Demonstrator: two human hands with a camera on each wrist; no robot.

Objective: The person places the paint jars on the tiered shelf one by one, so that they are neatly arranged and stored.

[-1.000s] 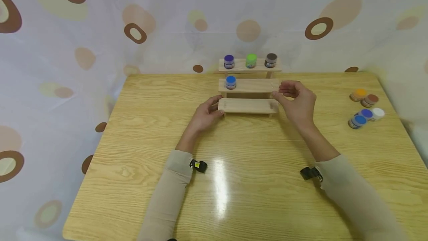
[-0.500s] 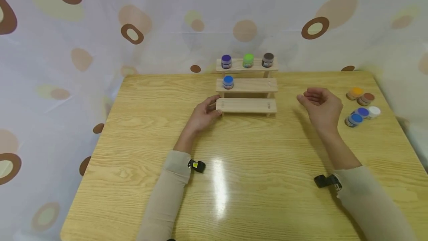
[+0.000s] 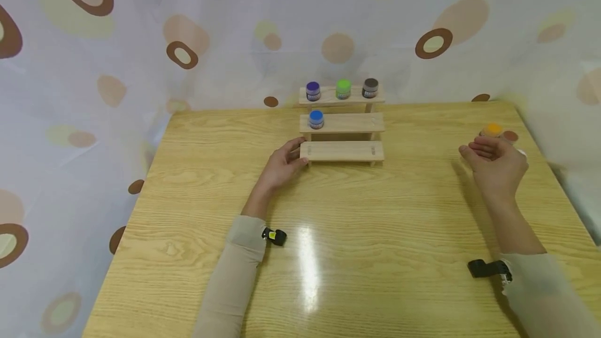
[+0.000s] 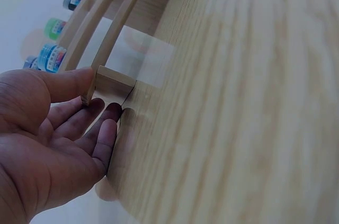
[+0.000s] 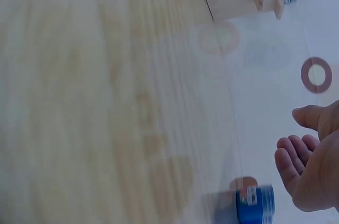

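Left hand (image 3: 281, 165) is laid at the left end of the stepped wooden rack (image 3: 341, 151), thumb on the lowest step, fingers straight beneath it. Right hand (image 3: 496, 163) is raised over the table (image 3: 328, 254), fingers loosely curled, nothing held, just beside the paint jars (image 3: 493, 130) at far right.
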